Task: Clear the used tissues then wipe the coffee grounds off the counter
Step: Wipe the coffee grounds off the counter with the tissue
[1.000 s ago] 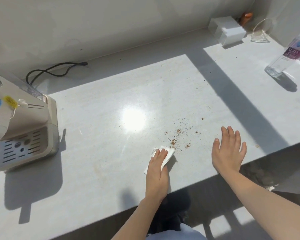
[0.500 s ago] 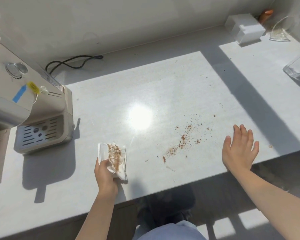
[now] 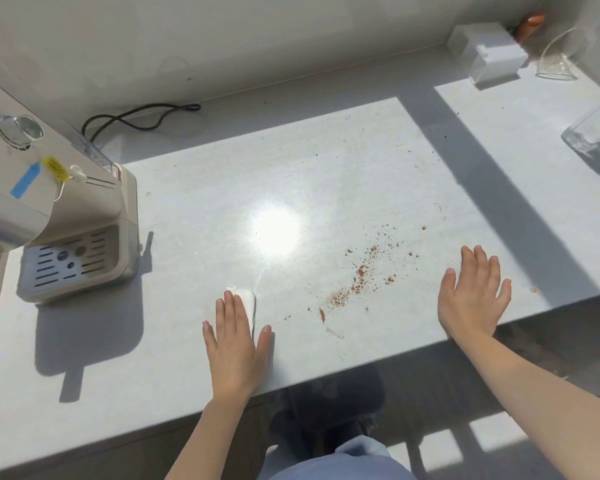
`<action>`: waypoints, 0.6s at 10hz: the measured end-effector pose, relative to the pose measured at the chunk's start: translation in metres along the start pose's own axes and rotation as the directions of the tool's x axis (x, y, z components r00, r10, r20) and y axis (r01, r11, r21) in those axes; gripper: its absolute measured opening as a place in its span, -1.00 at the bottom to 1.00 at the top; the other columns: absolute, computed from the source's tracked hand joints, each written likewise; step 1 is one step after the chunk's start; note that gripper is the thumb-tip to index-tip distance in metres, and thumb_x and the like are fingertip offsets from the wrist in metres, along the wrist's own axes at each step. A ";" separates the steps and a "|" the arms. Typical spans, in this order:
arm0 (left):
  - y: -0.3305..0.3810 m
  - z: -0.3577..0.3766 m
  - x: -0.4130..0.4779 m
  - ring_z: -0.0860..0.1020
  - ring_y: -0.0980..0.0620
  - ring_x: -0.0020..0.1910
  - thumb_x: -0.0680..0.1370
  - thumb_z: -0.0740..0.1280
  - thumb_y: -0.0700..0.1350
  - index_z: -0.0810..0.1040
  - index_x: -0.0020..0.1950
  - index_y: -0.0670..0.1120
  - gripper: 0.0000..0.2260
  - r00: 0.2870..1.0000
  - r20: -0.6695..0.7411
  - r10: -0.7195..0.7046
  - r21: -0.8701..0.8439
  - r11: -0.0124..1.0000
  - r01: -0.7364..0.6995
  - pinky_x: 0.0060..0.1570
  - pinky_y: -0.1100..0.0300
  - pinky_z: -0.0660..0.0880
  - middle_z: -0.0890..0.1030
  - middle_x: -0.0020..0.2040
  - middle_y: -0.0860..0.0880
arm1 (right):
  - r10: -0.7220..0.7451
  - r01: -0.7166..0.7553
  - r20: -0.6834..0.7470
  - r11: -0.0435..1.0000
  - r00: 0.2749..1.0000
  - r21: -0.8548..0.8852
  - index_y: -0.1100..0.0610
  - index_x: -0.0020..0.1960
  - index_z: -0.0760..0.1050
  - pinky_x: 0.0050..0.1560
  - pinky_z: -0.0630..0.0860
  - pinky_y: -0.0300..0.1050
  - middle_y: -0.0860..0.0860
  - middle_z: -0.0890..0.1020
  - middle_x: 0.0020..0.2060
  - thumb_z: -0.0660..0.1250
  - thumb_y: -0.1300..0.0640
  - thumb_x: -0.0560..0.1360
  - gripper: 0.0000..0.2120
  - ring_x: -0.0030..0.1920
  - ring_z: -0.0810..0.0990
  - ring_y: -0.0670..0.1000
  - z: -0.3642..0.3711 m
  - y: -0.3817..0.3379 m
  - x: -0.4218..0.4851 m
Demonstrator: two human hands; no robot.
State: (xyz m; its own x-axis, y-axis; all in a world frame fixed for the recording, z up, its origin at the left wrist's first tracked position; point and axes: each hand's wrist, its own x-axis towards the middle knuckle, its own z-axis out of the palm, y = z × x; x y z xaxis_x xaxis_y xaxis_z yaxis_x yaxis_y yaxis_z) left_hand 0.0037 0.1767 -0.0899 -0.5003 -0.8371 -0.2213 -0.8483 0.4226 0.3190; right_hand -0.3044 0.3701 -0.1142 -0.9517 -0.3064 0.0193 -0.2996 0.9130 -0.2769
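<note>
My left hand (image 3: 234, 337) lies flat on a folded white tissue (image 3: 246, 299) and presses it against the white counter (image 3: 326, 168) near the front edge. Only the tissue's far end shows past my fingers. Brown coffee grounds (image 3: 361, 275) are scattered on the counter to the right of the tissue, a short way apart from it. My right hand (image 3: 471, 294) rests flat with fingers spread on the counter, right of the grounds, holding nothing.
A beige coffee machine (image 3: 66, 216) stands at the left, its black cord (image 3: 139, 116) trailing along the back wall. A white box (image 3: 487, 53) and a glass vessel (image 3: 558, 60) sit at the back right; a clear bottle (image 3: 593, 129) stands at the right edge.
My left hand lifted the tissue off the grounds and turned it stained side up at the left. Now the tissue is folded and pressed flat on the counter, closer to the grounds. The right hand stayed put.
</note>
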 end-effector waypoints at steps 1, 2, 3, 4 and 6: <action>0.005 -0.002 0.005 -0.19 0.02 0.55 0.60 -0.04 0.11 -0.11 0.56 -0.14 -0.40 1.000 0.017 -0.024 0.026 0.999 0.024 0.48 -0.04 -0.20 -0.16 0.58 -0.01 | -0.001 0.001 0.003 1.000 1.000 -0.002 0.02 0.50 0.14 0.45 -0.01 0.22 -0.01 0.19 0.53 -0.09 -0.06 0.56 -0.48 0.54 0.03 0.05 0.002 0.002 0.000; 0.007 -0.014 0.014 0.22 -0.12 0.40 0.61 0.10 -0.02 0.35 0.38 -0.17 -0.61 0.999 -0.045 0.014 0.067 0.998 -0.010 0.31 -0.11 0.19 0.26 0.47 -0.11 | -0.002 0.002 -0.005 1.000 1.000 -0.006 0.02 0.50 0.14 0.45 0.00 0.22 -0.01 0.19 0.52 -0.09 -0.07 0.56 -0.48 0.54 0.03 0.05 0.003 0.002 0.001; 0.005 -0.019 0.018 0.41 -0.20 0.18 0.56 0.23 -0.14 0.43 0.22 -0.20 -0.74 0.995 -0.095 0.041 0.070 0.997 -0.034 0.03 -0.06 0.39 0.37 0.34 -0.15 | -0.005 0.005 -0.013 1.000 1.000 0.000 0.02 0.49 0.14 0.44 0.02 0.23 0.00 0.20 0.52 -0.09 -0.07 0.56 -0.48 0.53 0.05 0.07 0.004 0.003 0.001; 0.004 -0.014 0.018 0.42 -0.22 0.13 0.52 0.29 -0.22 0.40 0.24 -0.20 -0.71 0.986 -0.158 0.053 -0.006 0.998 -0.055 -0.03 -0.05 0.41 0.37 0.31 -0.18 | -0.008 0.008 -0.017 1.000 1.000 -0.006 0.02 0.49 0.14 0.44 0.03 0.24 0.00 0.21 0.51 -0.09 -0.07 0.56 -0.49 0.53 0.06 0.07 0.005 0.004 0.001; 0.010 0.002 0.010 0.24 -0.17 0.47 0.60 0.10 -0.13 0.29 0.45 -0.22 -0.58 0.977 -0.143 0.157 -0.012 0.987 -0.160 0.42 -0.06 0.21 0.29 0.49 -0.17 | -0.012 0.012 -0.023 1.000 1.000 -0.005 0.01 0.49 0.14 0.44 0.04 0.24 0.00 0.22 0.51 -0.09 -0.07 0.56 -0.49 0.53 0.07 0.07 0.006 0.004 0.001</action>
State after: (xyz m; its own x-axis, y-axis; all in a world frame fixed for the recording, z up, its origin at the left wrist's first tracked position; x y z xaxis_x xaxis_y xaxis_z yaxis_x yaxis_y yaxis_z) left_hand -0.0106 0.1731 -0.0904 -0.5970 -0.8015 -0.0348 -0.7554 0.5470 0.3608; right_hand -0.3062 0.3719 -0.1208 -0.9493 -0.3113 0.0443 -0.3113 0.9105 -0.2722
